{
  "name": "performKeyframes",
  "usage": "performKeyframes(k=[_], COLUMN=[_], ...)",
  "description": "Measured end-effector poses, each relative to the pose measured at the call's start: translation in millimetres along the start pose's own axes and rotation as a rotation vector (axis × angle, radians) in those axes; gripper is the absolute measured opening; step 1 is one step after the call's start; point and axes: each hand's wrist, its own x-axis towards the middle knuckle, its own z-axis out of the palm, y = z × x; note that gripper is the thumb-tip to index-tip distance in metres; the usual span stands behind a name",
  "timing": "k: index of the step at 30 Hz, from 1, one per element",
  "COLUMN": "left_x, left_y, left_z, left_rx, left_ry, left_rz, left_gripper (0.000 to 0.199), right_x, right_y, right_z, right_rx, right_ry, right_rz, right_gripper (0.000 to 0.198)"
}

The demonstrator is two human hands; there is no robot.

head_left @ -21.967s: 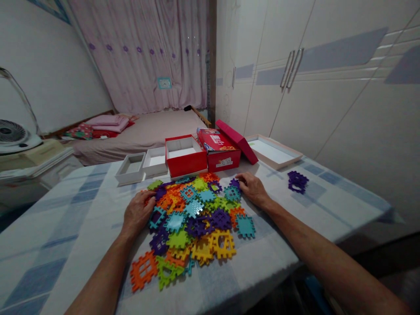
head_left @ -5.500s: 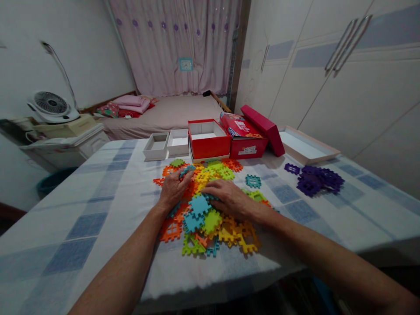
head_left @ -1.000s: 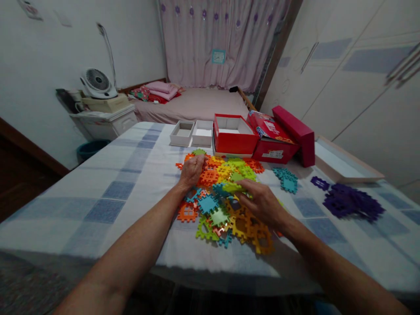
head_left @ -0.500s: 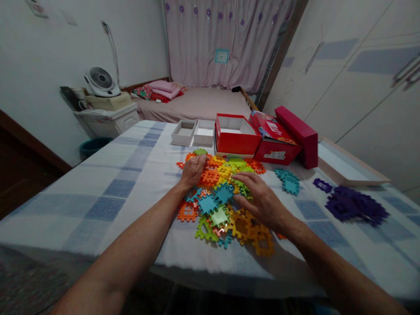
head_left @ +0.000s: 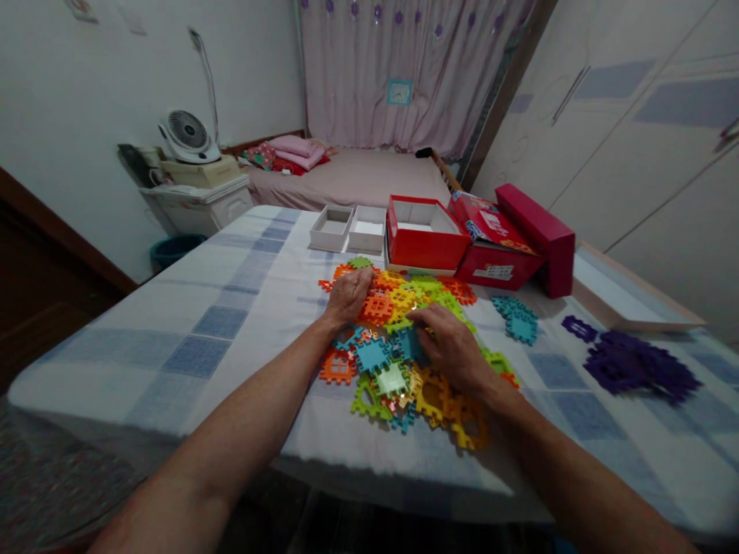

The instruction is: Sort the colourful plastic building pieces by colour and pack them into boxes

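A pile of interlocking plastic tiles with toothed edges lies on the table in front of me, in orange, yellow, green and blue. At the pile's far left, my left hand [head_left: 350, 296] rests with curled fingers beside an orange tile [head_left: 377, 307]; anything under those fingers is hidden. My right hand [head_left: 453, 344] reaches over the right side of the pile, its fingers bent down onto a dark-lit blue tile [head_left: 409, 344]. Near it lie another blue tile [head_left: 372, 355], a pale green tile [head_left: 392, 379] and several amber tiles [head_left: 433, 395].
Sorted aside on the right are teal tiles [head_left: 521, 326] and a purple heap [head_left: 640, 368]. Behind the pile stand two small white boxes [head_left: 329, 238], an open red box [head_left: 427, 252], a red package [head_left: 499, 265] and a tilted red lid [head_left: 540, 238]. A shallow tray [head_left: 640, 308] sits farther right.
My right hand's fingers have closed in from apart to bent around the blue tile, which sits slightly nearer the hand. My left hand stays at the same spot. The view has shifted a little.
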Motion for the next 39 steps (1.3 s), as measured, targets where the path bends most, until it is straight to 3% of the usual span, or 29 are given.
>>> performKeyframes(k=[5, 9, 13, 17, 22, 28, 32, 36, 39], left_x=[0, 0, -1, 0, 0, -1, -2, -1, -2], left_y=[2, 1, 0, 1, 1, 0, -1, -2, -3], left_z=[-1, 0, 1, 0, 0, 1, -1, -2, -2], left_rx=[0.033, 0.022, -0.006, -0.01, 0.008, -0.014, -0.026, -0.04, -0.043], left_ry=[0.002, 0.005, 0.014, 0.012, 0.007, 0.0, -0.01, -0.012, -0.013], left_rz=[0.026, 0.017, -0.002, 0.003, -0.002, -0.037, -0.064, -0.07, -0.069], left_gripper=[0.043, 0.046, 0.048, 0.049, 0.05, 0.052, 0.054, 0.054, 0.055], right_x=[3, 8, 8, 1, -2, -1, -2, -12, -20], right_y=[-18, -37, -46, -47, -45, -45, -3, 79, 132], right_z=[-16, -13, -2, 7, 16, -3, -39, -67, -74], right_rx=[0.28, 0.379, 0.315, 0.155, 0.184, 0.424, 0.357, 0.203, 0.07], right_ry=[0.055, -0.041, -0.193, -0.296, -0.236, -0.089, 0.145, 0.333, 0.377], right_rz=[0.06, 0.086, 0.002, -0.11, -0.074, -0.061, 0.196, 0.503, 0.655], right_gripper=[0.02, 0.019, 0.018, 0.047, 0.051, 0.026, 0.027, 0.032, 0.037])
